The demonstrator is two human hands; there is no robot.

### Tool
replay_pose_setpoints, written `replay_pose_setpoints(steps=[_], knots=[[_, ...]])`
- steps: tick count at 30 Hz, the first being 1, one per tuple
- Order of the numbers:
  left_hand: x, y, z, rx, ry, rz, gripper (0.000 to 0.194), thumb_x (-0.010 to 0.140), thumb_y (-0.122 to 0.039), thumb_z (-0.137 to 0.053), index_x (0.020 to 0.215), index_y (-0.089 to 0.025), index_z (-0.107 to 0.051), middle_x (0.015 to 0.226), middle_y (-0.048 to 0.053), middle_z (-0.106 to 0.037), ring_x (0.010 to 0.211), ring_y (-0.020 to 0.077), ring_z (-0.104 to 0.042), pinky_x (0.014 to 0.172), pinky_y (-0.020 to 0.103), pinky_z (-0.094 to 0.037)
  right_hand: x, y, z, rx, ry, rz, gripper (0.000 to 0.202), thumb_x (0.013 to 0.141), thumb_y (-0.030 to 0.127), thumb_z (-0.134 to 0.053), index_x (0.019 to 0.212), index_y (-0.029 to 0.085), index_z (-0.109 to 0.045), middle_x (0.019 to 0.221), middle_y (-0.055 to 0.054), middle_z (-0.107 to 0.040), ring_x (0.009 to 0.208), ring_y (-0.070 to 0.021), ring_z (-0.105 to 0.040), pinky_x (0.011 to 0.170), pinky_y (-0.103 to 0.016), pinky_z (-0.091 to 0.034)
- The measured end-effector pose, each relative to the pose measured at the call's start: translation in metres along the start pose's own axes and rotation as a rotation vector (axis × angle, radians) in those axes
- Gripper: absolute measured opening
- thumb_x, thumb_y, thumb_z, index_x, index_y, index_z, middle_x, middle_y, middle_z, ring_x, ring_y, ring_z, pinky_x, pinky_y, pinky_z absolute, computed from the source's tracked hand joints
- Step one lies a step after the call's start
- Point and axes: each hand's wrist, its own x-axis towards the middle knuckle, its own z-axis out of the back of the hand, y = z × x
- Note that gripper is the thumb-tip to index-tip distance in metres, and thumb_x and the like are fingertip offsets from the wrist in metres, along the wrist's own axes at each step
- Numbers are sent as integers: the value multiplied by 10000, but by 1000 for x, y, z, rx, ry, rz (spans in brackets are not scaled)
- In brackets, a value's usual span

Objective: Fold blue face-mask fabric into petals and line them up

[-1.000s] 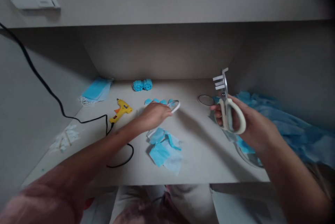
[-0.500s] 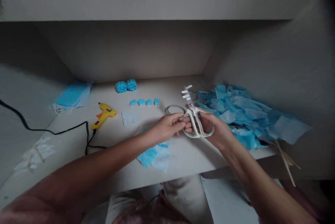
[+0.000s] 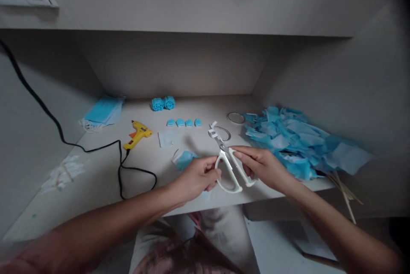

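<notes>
Scissors (image 3: 222, 146) between hands (image 3: 199, 175), one handle (image 3: 233, 171) in each.

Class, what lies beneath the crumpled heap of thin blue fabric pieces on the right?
Thin tan sticks jut from under the heap, past the pale tabletop; anything else the heap covers cannot be seen.

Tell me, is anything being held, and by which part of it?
Yes: scissors, by the white handles. The left fingers hold one, the right fingers the other.

curled left hand (image 3: 201, 175) near right hand (image 3: 265, 166)
</notes>
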Motion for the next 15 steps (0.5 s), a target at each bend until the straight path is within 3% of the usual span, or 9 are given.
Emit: replay_pose_setpoints(steps=[3, 5, 7, 8, 10, 13, 15], knots=[[-7, 0, 8, 32, 54, 86, 308, 831, -257, -529, 1079, -152, -678, 635, -40, -449, 495, 67, -313, 478, 217, -245, -8, -2, 13, -41, 123, -1, 417, 864, 486, -586, 1098, 177, -739, 516, 12, -539, 449, -98, -436, 422, -216, -341], [-7, 1, 16, 48, 124, 122, 330, 835, -295, -550, 1112, -169, -678, 694, -16, -525, 513, 73, -395, 509, 217, -316, -7, -7, 21, -51, 151, -7, 414, 859, 482, -597, 1108, 183, -737, 506, 21, -514, 456, -96, -427, 436, -216, -345], [-9, 1, 23, 92, 59, 91, 358, 848, -352, -560, 1140, -176, -671, 807, 32, -609, 597, 107, -504, 597, 245, -411, 1, -15, 27, -54, 82, -13, 431, 856, 489, -595, 1121, 177, -731, 535, 13, -533, 471, -98, -428, 446, -222, -347], [-14, 1, 26, 127, -32, 51, 375, 857, -375, -555, 1162, -186, -662, 877, 56, -636, 657, 130, -540, 649, 265, -442, 8, -20, 29, -48, 29, -16, 445, 849, 498, -597, 1117, 169, -732, 559, 5, -553, 473, -100, -427, 444, -225, -344], [-32, 3, 28, 209, -190, -50, 402, 894, -405, -510, 1235, -226, -624, 1041, 87, -651, 804, 171, -574, 749, 298, -465, 22, -31, 30, -43, -54, -16, 461, 839, 506, -598, 1113, 159, -730, 590, -3, -570, 486, -105, -435, 454, -232, -352], [-75, 20, 26, 280, -118, -36, 367, 921, -382, -468, 1242, -294, -621, 1005, 62, -675, 805, 174, -585, 772, 302, -466, 43, -49, 26, -76, -50, -1, 444, 839, 502, -589, 1055, 148, -746, 532, 15, -532, 464, -104, -413, 454, -233, -327], [-104, 45, 24, 300, -37, -2, 352, 931, -401, -413, 1081, -280, -708, 810, 59, -668, 695, 175, -575, 693, 301, -466, 53, -57, 23, -116, 24, 10, 456, 863, 509, -550, 1056, 141, -740, 508, 25, -518, 454, -105, -410, 464, -233, -323]])
